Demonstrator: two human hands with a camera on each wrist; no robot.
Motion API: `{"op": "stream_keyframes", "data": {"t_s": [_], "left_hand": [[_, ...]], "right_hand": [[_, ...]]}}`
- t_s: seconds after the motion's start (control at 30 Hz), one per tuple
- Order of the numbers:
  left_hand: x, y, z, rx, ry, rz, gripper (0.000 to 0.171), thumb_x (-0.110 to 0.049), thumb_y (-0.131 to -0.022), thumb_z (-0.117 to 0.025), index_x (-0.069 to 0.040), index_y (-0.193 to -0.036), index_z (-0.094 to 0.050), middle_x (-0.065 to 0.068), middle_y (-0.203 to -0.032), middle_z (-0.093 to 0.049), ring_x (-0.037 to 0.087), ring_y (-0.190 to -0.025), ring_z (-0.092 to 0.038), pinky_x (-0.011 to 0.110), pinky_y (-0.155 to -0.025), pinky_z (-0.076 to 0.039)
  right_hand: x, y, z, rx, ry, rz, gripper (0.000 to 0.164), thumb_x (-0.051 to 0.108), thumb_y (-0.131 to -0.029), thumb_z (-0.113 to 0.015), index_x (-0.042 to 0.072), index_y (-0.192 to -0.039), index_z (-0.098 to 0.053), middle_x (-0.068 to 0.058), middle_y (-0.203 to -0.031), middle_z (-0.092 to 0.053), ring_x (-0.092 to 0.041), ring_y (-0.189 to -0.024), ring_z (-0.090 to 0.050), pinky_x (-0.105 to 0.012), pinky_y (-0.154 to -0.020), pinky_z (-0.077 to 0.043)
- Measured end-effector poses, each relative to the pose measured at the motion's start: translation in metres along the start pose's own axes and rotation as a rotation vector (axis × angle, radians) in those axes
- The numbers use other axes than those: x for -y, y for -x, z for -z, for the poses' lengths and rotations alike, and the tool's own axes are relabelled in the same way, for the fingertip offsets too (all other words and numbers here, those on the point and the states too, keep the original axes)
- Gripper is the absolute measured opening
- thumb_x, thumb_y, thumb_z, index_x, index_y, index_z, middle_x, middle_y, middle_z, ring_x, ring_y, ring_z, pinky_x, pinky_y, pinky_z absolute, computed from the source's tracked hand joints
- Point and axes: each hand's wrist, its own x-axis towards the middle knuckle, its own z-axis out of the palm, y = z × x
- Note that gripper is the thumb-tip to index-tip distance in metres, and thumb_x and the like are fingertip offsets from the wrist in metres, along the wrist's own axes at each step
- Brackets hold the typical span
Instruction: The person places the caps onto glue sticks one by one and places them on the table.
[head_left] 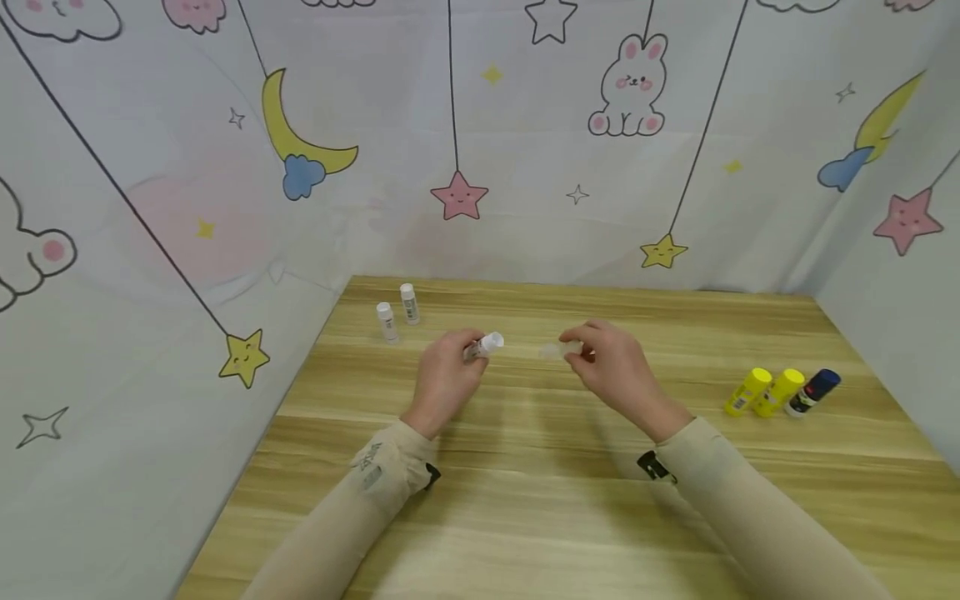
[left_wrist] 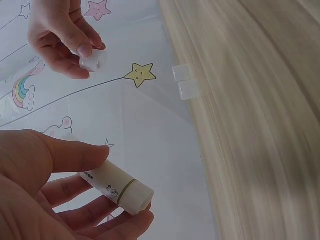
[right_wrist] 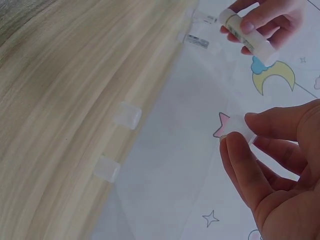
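Observation:
My left hand (head_left: 448,368) grips a white glue stick (left_wrist: 117,186) between thumb and fingers, its bare pale end pointing toward the right hand. "21g" is printed on its label in the left wrist view. Across from it, my right hand (head_left: 615,367) pinches a small translucent cap (right_wrist: 237,128) at the fingertips. The cap and glue stick are apart. Two more translucent caps, a nearer one (right_wrist: 129,114) and another (right_wrist: 106,168), lie on the wooden table (head_left: 495,483) beside the right hand.
Two white glue sticks, one (head_left: 387,322) slightly in front of the other (head_left: 409,304), stand at the back left. On the right are two yellow glue sticks (head_left: 748,392) and a dark-capped glue stick (head_left: 813,392). A patterned curtain (head_left: 555,233) hangs behind the table.

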Motion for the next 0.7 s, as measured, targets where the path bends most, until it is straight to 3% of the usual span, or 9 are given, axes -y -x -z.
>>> {"op": "stream_keyframes", "data": {"t_s": [0.4, 0.7], "left_hand": [[-0.011, -0.005, -0.021, 0.054, -0.012, 0.006, 0.029, -0.007, -0.084, -0.081, -0.01, -0.112, -0.075, 0.007, -0.108, -0.073, 0.023, -0.098, -0.069, 0.042, -0.083, -0.055], [-0.026, -0.007, -0.031, 0.069, -0.031, -0.029, 0.029, -0.008, -0.084, -0.082, -0.01, -0.112, -0.074, 0.007, -0.106, -0.072, 0.023, -0.096, -0.069, 0.041, -0.082, -0.055]], "right_hand": [[-0.001, 0.003, 0.009, -0.074, -0.058, -0.022, 0.022, 0.007, -0.089, -0.076, 0.011, -0.111, -0.075, -0.002, -0.1, -0.066, -0.013, -0.076, -0.063, -0.035, -0.07, -0.059], [0.001, 0.004, 0.013, -0.12, -0.091, -0.023, 0.022, 0.007, -0.089, -0.077, 0.011, -0.11, -0.075, -0.003, -0.104, -0.067, -0.014, -0.08, -0.065, -0.035, -0.071, -0.06]]}}
